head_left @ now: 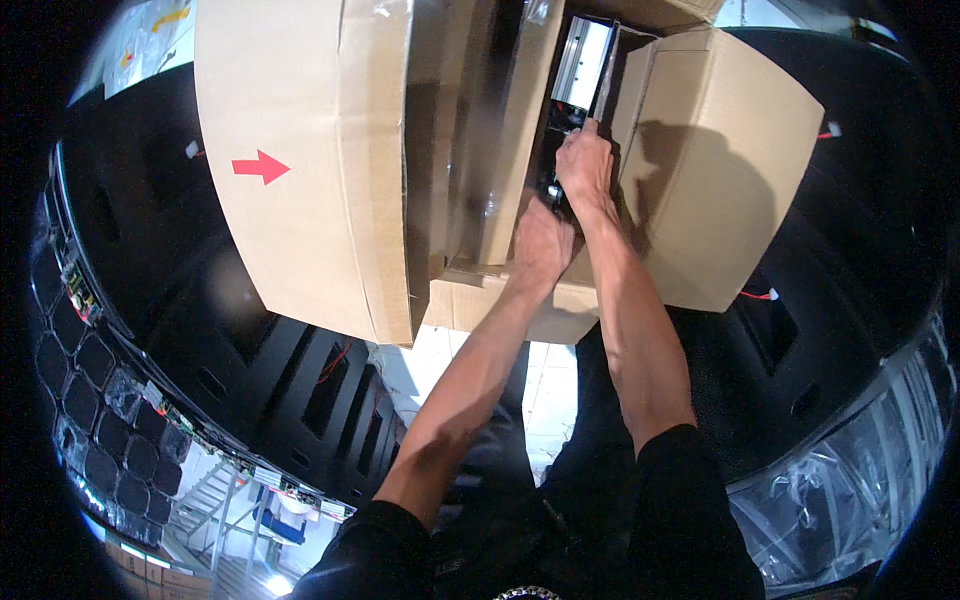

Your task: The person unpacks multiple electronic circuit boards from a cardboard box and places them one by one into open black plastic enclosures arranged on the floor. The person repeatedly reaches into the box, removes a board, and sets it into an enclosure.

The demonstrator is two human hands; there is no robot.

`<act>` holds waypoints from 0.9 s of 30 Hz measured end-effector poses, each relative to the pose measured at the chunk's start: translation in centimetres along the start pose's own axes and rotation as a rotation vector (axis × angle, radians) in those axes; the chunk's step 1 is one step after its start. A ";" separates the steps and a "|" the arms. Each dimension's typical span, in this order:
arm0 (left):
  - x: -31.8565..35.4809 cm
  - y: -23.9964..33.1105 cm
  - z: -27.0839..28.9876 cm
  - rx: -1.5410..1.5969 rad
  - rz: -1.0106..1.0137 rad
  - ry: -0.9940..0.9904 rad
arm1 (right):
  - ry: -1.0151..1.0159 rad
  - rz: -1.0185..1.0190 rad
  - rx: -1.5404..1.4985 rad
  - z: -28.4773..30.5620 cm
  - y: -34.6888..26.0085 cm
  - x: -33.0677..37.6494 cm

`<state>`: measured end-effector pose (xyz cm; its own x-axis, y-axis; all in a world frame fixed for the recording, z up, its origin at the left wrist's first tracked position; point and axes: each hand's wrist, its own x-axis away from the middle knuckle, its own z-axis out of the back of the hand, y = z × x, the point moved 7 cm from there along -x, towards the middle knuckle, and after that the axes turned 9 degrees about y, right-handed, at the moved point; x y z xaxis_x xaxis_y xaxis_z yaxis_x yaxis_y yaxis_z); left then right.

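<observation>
Both my hands reach into an open cardboard box (470,150) whose flaps are folded outward. Inside a narrow slot lies a dark object with a silver metal bar (582,62) at its far end; its kind I cannot make out. Farther in, my right hand (585,165) has its fingers curled down on the dark part. Closer to me, my left hand (543,240) is closed too, a little blurred, at the slot's near end. The fingertips of both are hidden, along with whatever they grip.
A red arrow sticker (261,167) marks the left flap (300,150). The right flap (720,180) spreads outward under a shadow. Black slotted panels (330,400) curve around the box on both sides. Clear plastic wrap (840,510) lies at lower right, with white floor tiles (548,400) between my legs.
</observation>
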<state>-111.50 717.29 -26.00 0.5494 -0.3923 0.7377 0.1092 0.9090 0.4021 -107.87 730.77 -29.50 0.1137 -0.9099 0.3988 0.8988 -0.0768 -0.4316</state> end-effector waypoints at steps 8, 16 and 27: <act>11.3 -2.3 8.3 0.399 -0.284 0.195 | -0.139 0.026 -0.095 14.3 -4.3 5.9; 18.0 -7.7 14.8 0.118 -0.184 0.004 | -0.358 -0.304 -0.755 34.4 2.5 17.5; 22.6 -16.4 10.8 -0.061 -0.280 -0.123 | 0.421 -0.209 -1.375 54.2 24.2 20.9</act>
<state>-109.86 691.97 -10.06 0.3871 -0.6392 0.6645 0.2935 0.7686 0.5684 -60.84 732.01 12.21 -0.3133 -0.8647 0.3926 -0.2530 -0.3225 -0.9121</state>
